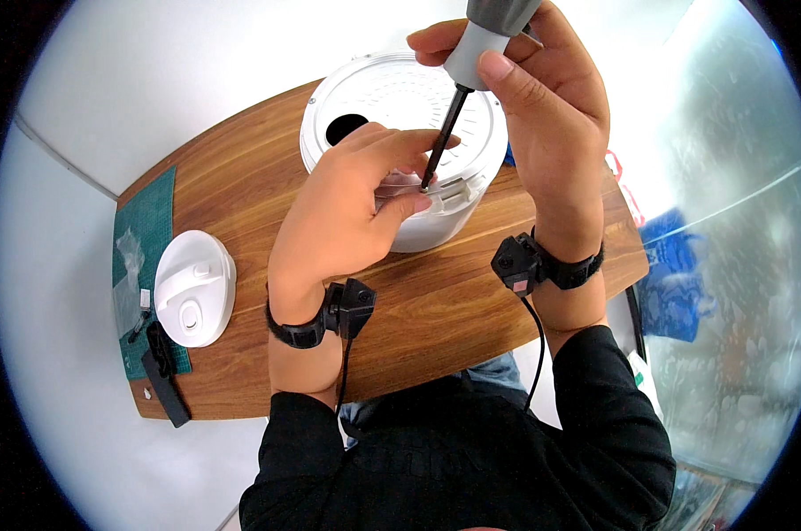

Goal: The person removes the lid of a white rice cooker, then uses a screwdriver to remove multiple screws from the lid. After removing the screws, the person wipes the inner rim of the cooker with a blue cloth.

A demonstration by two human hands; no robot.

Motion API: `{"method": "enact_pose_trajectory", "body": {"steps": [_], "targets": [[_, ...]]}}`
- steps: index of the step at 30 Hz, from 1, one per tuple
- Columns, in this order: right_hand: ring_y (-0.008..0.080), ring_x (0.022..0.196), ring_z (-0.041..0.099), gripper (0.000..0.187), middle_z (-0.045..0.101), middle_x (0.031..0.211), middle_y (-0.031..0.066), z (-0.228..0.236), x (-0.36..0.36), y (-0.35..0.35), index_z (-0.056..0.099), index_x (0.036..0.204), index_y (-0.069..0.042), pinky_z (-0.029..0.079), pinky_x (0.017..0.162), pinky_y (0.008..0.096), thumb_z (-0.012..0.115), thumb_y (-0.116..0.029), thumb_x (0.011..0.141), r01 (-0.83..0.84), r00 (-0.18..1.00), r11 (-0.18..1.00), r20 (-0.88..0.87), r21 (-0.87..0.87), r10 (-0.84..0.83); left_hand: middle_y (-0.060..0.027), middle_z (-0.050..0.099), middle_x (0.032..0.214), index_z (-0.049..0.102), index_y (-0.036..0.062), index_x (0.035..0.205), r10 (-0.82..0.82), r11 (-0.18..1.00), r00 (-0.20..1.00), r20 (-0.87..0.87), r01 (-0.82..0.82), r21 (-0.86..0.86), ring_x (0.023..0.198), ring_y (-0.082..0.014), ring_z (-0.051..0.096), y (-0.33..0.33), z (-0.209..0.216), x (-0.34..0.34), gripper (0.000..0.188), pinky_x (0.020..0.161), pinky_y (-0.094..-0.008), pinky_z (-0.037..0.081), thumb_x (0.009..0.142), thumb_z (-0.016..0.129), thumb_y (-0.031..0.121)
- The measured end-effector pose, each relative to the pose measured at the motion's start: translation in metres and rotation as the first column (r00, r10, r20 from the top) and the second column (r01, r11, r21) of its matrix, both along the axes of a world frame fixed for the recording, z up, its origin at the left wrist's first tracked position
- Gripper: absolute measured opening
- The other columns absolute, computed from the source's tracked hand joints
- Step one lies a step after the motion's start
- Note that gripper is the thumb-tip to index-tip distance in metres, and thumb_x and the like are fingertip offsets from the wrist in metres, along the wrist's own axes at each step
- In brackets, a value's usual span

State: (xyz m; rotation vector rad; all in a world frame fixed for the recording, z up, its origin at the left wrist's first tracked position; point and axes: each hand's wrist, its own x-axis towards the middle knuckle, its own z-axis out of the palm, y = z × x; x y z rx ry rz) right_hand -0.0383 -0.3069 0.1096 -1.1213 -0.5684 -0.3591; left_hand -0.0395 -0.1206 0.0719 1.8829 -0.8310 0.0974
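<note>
A white round appliance housing [392, 84], with vent slots, a dark round opening and a notch at its near rim, stands on the table. My right hand [555, 115] is closed around the grey handle of a screwdriver [454, 115]. Its dark shaft slants down to the left, with the tip at the near rim, beside the notch. There my left hand [352, 203] curls about the tip, the index finger passing behind the shaft and the thumb against the rim. Whatever is between its fingers is too small and partly hidden to name.
On the wooden table [241, 159], a white oval lid-like part [195, 288] lies at left. Further left are a green cutting mat [153, 208], a clear plastic bag [129, 265] and a black strap-like item [166, 389]. Blue material [670, 279] shows beyond the table's right edge.
</note>
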Motion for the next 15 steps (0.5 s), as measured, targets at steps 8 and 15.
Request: {"method": "enact_pose_trajectory", "body": {"steps": [8, 15], "targets": [[0.0185, 0.099, 0.069, 0.061, 0.071, 0.109, 0.0160, 0.001, 0.004, -0.007, 0.050, 0.140, 0.005, 0.056, 0.086, 0.0318, 0.080, -0.009, 0.090, 0.238, 0.971, 0.948, 0.023, -0.211, -0.238, -0.0052, 0.059, 0.082, 0.074, 0.0075, 0.119, 0.031, 0.998, 0.995, 0.097, -0.037, 0.057, 0.077, -0.0159, 0.059, -0.004, 0.004, -0.001, 0.047, 0.074, -0.0304, 0.052, 0.076, 0.072, -0.011], [0.0222, 0.091, 0.072, 0.056, 0.072, 0.097, 0.0165, 0.013, -0.007, -0.018, 0.053, 0.137, 0.005, 0.058, 0.080, 0.0334, 0.078, -0.010, 0.089, 0.151, 0.987, 0.988, 0.043, 0.030, -0.152, -0.0064, 0.062, 0.081, 0.075, 0.0055, 0.114, 0.106, 0.994, 0.982, 0.154, -0.102, -0.037, 0.077, -0.0159, 0.059, -0.008, 0.000, 0.000, 0.040, 0.073, -0.0293, 0.049, 0.076, 0.076, -0.007]]}}
